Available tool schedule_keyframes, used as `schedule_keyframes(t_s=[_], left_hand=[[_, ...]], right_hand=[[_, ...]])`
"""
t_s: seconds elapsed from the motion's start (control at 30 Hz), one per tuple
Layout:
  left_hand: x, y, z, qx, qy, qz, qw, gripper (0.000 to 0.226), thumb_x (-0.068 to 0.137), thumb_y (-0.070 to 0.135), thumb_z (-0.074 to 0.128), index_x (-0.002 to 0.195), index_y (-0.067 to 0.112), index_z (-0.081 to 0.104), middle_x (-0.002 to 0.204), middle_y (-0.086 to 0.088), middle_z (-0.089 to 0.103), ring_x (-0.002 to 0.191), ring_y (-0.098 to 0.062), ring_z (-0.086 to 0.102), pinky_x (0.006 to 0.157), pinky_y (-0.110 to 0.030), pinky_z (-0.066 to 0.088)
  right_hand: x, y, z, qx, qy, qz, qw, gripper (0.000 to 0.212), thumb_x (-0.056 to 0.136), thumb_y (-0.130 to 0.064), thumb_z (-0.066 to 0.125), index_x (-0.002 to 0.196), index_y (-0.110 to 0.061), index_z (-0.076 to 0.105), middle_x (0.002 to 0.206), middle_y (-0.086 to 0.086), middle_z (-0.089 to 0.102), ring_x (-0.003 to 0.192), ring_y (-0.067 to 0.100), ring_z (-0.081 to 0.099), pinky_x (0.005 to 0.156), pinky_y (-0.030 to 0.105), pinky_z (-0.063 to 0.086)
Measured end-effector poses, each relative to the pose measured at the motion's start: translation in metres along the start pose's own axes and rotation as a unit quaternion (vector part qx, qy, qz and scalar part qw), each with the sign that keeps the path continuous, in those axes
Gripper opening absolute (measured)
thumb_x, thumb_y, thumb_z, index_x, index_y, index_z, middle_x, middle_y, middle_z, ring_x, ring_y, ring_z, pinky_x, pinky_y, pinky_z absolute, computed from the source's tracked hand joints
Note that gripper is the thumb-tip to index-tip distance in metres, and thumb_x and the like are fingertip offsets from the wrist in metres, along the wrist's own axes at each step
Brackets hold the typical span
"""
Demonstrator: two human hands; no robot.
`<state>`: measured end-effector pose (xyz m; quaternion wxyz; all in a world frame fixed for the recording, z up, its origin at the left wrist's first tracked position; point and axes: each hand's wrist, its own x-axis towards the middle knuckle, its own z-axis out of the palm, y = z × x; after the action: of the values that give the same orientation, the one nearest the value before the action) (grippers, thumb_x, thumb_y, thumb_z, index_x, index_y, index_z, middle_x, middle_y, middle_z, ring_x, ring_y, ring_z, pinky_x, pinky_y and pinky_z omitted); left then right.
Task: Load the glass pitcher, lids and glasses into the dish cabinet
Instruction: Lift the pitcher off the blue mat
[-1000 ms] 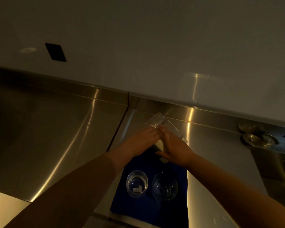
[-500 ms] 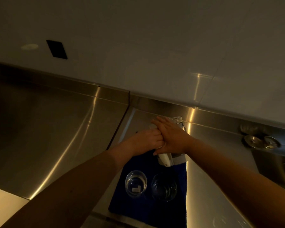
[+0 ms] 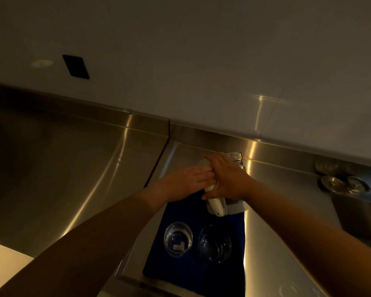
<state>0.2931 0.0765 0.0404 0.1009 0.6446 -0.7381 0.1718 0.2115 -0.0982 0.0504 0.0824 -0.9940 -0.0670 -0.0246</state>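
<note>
Stainless steel is running across the whole dim scene, a worktop (image 3: 276, 189) meeting a pale tiled wall (image 3: 201, 61), and at its back edge both hands are meeting on the glass pitcher (image 3: 234, 159). The right hand (image 3: 229, 179) is lying over the pitcher's body with its fingers curving around the glass, while the left hand (image 3: 189, 179) is reaching in from the side, fingers fairly straight and pressing against the pitcher's white handle (image 3: 214, 203); whether that left grip is truly closing round the handle I cannot tell, since the right hand is covering the contact. Compared with a second ago, the pitcher is standing much nearer upright instead of tilting away toward the wall, and the right hand has climbed from its near side onto its top and flank. That is suggesting, as a judgement, that the pitcher is now being gathered for a lift toward the dish cabinet, which is not in view. Outward from the hands, a dark blue mat (image 3: 193, 273) is lying under the pitcher's base, and two empty drinking glasses, the left glass (image 3: 178, 239) and the right glass (image 3: 214, 243), are standing on it just beside each other, still waiting. Metal fittings (image 3: 343, 184) are gleaming at the right.
</note>
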Motion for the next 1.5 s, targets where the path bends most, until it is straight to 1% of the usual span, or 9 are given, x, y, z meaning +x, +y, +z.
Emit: schedule_keyframes(t_s=[0.2, 0.37, 0.5, 0.73, 0.83, 1.0, 1.2, 1.3, 1.5], left_hand=[[-0.012, -0.009, 0.003, -0.038, -0.051, -0.11, 0.992, 0.067, 0.074, -0.009, 0.064, 0.138, 0.001, 0.044, 0.143, -0.02, 0.042, 0.13, -0.033, 0.044, 0.106, -0.045, 0.04], [-0.004, -0.012, 0.016, -0.029, -0.082, -0.226, 0.97, 0.069, 0.09, 0.006, 0.049, 0.149, 0.009, 0.014, 0.157, -0.011, 0.016, 0.144, -0.022, 0.017, 0.113, -0.025, 0.001], [0.009, -0.012, 0.031, -0.029, -0.111, -0.273, 0.955, 0.068, 0.095, 0.013, 0.043, 0.15, 0.009, 0.003, 0.159, -0.009, 0.001, 0.146, -0.019, 0.001, 0.109, -0.021, -0.011], [0.035, -0.01, 0.042, -0.077, -0.117, -0.3, 0.944, 0.064, 0.097, 0.013, 0.041, 0.15, 0.008, 0.005, 0.158, -0.01, 0.007, 0.146, -0.021, 0.003, 0.113, -0.025, -0.005], [0.047, -0.009, 0.042, -0.154, -0.093, -0.317, 0.931, 0.061, 0.096, 0.015, 0.047, 0.149, 0.01, 0.018, 0.153, -0.013, 0.024, 0.141, -0.026, 0.022, 0.113, -0.03, 0.014], [0.065, -0.012, 0.041, -0.25, -0.062, -0.352, 0.9, 0.04, 0.095, 0.024, 0.052, 0.132, 0.011, 0.046, 0.131, -0.011, 0.048, 0.118, -0.024, 0.047, 0.099, -0.035, 0.039], [0.074, -0.008, 0.043, -0.268, -0.068, -0.35, 0.895, 0.039, 0.096, 0.028, 0.049, 0.133, 0.016, 0.045, 0.131, -0.008, 0.046, 0.116, -0.022, 0.047, 0.095, -0.033, 0.04], [0.074, -0.005, 0.042, -0.282, -0.06, -0.345, 0.893, 0.042, 0.096, 0.03, 0.05, 0.135, 0.018, 0.043, 0.133, -0.006, 0.046, 0.118, -0.02, 0.045, 0.091, -0.024, 0.035], [0.074, -0.006, 0.04, -0.268, -0.076, -0.329, 0.902, 0.045, 0.094, 0.028, 0.055, 0.135, 0.015, 0.043, 0.131, -0.006, 0.047, 0.116, -0.019, 0.045, 0.087, -0.021, 0.031]], right_hand=[[-0.006, 0.001, -0.004, 0.014, 0.001, 0.004, 1.0, 0.12, 0.059, -0.07, 0.07, 0.147, -0.008, 0.019, 0.152, 0.011, 0.024, 0.14, 0.026, 0.015, 0.112, 0.033, 0.004], [-0.012, 0.004, -0.004, 0.013, 0.008, -0.002, 1.0, 0.121, 0.057, -0.072, 0.07, 0.147, -0.007, 0.021, 0.151, 0.011, 0.025, 0.139, 0.025, 0.019, 0.114, 0.034, 0.008], [-0.018, 0.009, -0.003, 0.021, 0.02, 0.006, 1.0, 0.12, 0.056, -0.072, 0.071, 0.146, -0.009, 0.024, 0.15, 0.01, 0.027, 0.137, 0.025, 0.021, 0.112, 0.035, 0.013], [-0.034, 0.021, -0.006, 0.051, 0.04, -0.004, 0.998, 0.116, 0.056, -0.068, 0.074, 0.145, -0.012, 0.026, 0.149, 0.008, 0.028, 0.136, 0.023, 0.024, 0.113, 0.035, 0.017], [-0.039, 0.026, -0.008, 0.067, 0.036, -0.001, 0.997, 0.115, 0.058, -0.068, 0.074, 0.146, -0.013, 0.024, 0.149, 0.008, 0.026, 0.137, 0.023, 0.023, 0.112, 0.044, 0.026], [-0.045, 0.033, -0.016, 0.062, 0.021, -0.008, 0.998, 0.111, 0.061, -0.066, 0.073, 0.146, -0.014, 0.025, 0.149, 0.007, 0.026, 0.135, 0.02, 0.024, 0.109, 0.035, 0.026], [-0.052, 0.042, -0.028, 0.052, 0.036, 0.022, 0.998, 0.064, 0.093, -0.055, 0.028, 0.144, -0.016, 0.029, 0.147, 0.008, 0.033, 0.132, 0.021, 0.032, 0.102, 0.028, 0.025], [-0.055, 0.048, -0.028, 0.047, 0.06, 0.048, 0.996, 0.05, 0.096, -0.039, 0.037, 0.141, -0.018, 0.036, 0.142, 0.007, 0.041, 0.128, 0.021, 0.039, 0.098, 0.03, 0.032], [-0.051, 0.053, -0.019, 0.011, 0.048, 0.049, 0.998, 0.063, 0.084, -0.025, 0.065, 0.14, -0.015, 0.038, 0.138, 0.01, 0.045, 0.126, 0.026, 0.041, 0.096, 0.028, 0.027]])
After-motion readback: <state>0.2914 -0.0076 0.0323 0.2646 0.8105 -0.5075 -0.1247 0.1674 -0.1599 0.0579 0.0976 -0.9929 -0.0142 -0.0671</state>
